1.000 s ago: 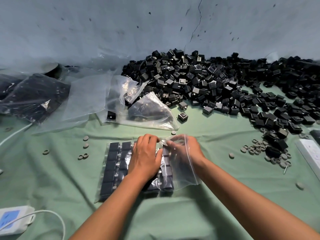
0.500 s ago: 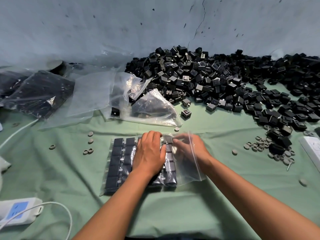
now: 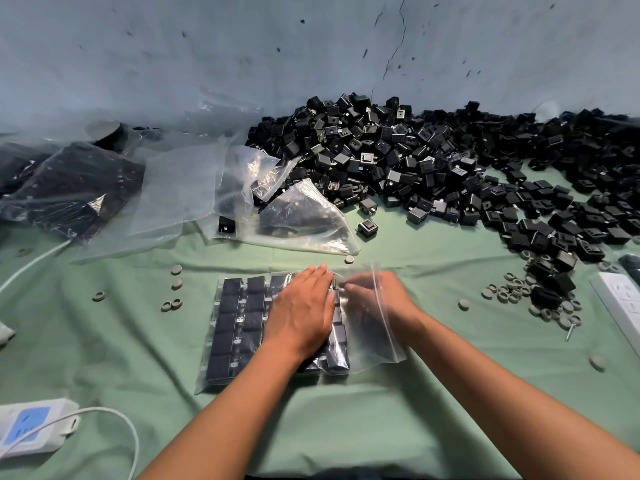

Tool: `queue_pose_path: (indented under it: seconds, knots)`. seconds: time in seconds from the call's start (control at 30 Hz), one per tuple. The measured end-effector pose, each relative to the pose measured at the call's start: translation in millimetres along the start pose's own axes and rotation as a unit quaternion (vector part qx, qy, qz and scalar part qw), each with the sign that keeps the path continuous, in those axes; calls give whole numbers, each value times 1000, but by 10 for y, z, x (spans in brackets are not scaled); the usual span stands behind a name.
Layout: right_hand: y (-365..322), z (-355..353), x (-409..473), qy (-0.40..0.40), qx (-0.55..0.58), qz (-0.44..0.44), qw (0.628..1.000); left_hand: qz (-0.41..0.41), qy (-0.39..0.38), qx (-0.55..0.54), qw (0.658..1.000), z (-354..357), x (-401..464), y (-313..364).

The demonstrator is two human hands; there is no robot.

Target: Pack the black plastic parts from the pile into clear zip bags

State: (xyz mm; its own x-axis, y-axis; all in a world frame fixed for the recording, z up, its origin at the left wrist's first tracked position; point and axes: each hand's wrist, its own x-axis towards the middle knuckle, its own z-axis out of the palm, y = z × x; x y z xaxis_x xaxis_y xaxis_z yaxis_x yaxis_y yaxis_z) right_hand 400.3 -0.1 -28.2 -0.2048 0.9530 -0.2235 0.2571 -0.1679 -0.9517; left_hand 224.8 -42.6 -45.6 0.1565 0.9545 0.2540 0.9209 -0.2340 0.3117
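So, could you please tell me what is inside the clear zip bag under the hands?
The zip bag holds black plastic parts laid flat in neat rows. The left hand presses on top, covering several; the right hand sits inside its open end.

Pale blue-grey wall (image 3: 207, 46) behind, cracked and pitted with dark marks. Wrinkled green cloth (image 3: 346, 410) covering work surface. Even, diffuse lighting.

A green cloth (image 3: 398, 403) carries everything. A filled zip bag (image 3: 239, 327) lies under the left hand (image 3: 300, 313); the pile of black parts (image 3: 433, 168) sits beyond the right hand (image 3: 377, 299), grey rings (image 3: 512, 292) to its right, a white power strip (image 3: 29, 426) left of the left forearm.
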Motion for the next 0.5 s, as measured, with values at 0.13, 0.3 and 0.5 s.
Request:
queue_pose_path:
  seconds: [0.13, 0.3, 0.5]
  knots:
    - [-119, -196, 263, 214, 46, 131, 967, 1, -8, 20, 1000, 18, 10, -3]
    - [-308, -433, 766, 220, -293, -27, 930, 2, -21, 28, 999, 10, 23, -1]
    - [-246, -509, 1049, 19, -489, -78, 868, -3, -31, 29, 999, 5, 21, -12]
